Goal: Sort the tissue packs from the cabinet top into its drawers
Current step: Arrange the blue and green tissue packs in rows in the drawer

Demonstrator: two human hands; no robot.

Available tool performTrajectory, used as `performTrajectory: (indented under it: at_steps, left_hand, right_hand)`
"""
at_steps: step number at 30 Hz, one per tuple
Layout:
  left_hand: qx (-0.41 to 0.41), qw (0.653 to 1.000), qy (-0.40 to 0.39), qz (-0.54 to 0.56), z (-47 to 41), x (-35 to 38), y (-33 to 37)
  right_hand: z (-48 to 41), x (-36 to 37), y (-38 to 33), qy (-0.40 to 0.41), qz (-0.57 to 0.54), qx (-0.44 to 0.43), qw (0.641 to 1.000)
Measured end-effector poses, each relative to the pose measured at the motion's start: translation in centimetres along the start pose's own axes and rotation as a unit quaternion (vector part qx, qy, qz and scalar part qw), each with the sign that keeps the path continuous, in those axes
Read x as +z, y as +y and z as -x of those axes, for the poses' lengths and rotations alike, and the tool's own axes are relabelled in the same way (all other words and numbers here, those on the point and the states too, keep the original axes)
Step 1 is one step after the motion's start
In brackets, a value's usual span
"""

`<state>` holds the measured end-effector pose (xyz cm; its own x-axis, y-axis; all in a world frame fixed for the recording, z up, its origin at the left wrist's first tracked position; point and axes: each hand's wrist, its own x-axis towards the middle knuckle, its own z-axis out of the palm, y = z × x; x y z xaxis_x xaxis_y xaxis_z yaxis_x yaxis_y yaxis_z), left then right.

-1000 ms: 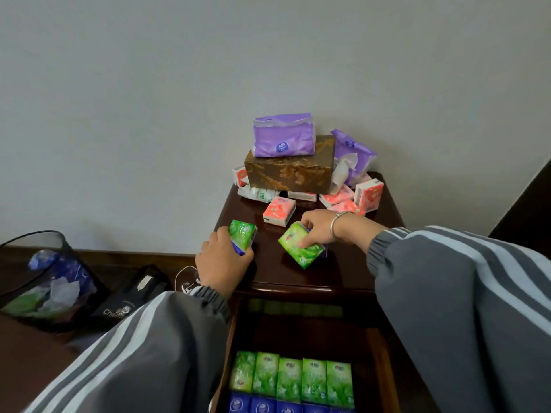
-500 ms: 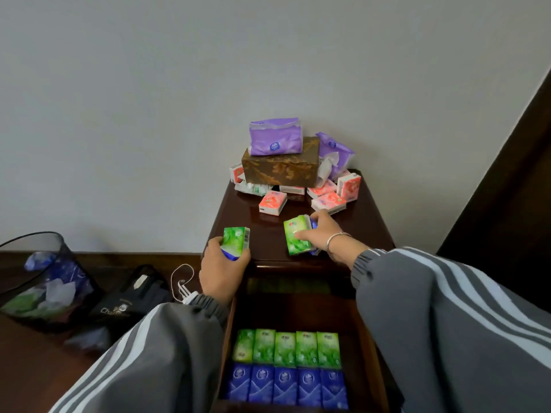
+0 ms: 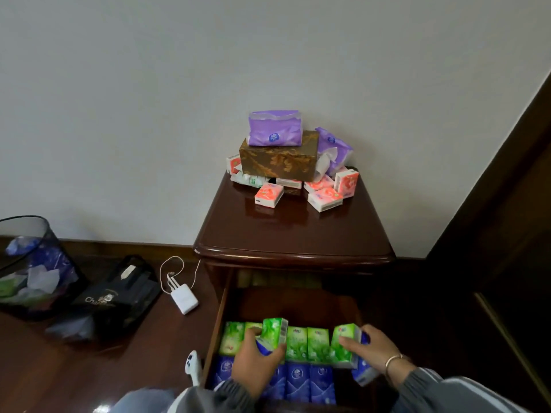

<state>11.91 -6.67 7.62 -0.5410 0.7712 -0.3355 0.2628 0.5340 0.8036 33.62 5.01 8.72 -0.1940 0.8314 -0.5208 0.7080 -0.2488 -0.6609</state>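
Your left hand (image 3: pixel 258 366) grips the left green pack (image 3: pixel 274 332), your right hand (image 3: pixel 371 350) the right green pack (image 3: pixel 343 341), both over the drawer's (image 3: pixel 298 307) green row (image 3: pixel 317 342), apparently matching colours.

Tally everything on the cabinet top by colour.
Brown box: 1
Purple packs: 2
Pink packs: 6, one mostly hidden under the box
White-and-green pack: 1
Total: 10
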Motion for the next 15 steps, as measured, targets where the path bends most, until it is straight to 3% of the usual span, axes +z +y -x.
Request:
performTrajectory:
  at_steps: [6,12,15]
  left_hand:
    - [-0.004,0.997,-0.035,-0.074,-2.8,2.3,-1.1]
    - [0.041,0.990,-0.019,-0.137,-6.2,3.8,-1.2]
    - [0.032,0.990,-0.033,-0.134,-7.2,4.3,-1.7]
  right_hand:
    - [-3.0,0.0,0.5,0.032,0.251,-0.001,0.968]
    - [-5.1,1.5,0.1,0.004,0.364,-0.030,0.931]
    - [-5.7,1.9,0.1,-0.014,0.365,-0.043,0.930]
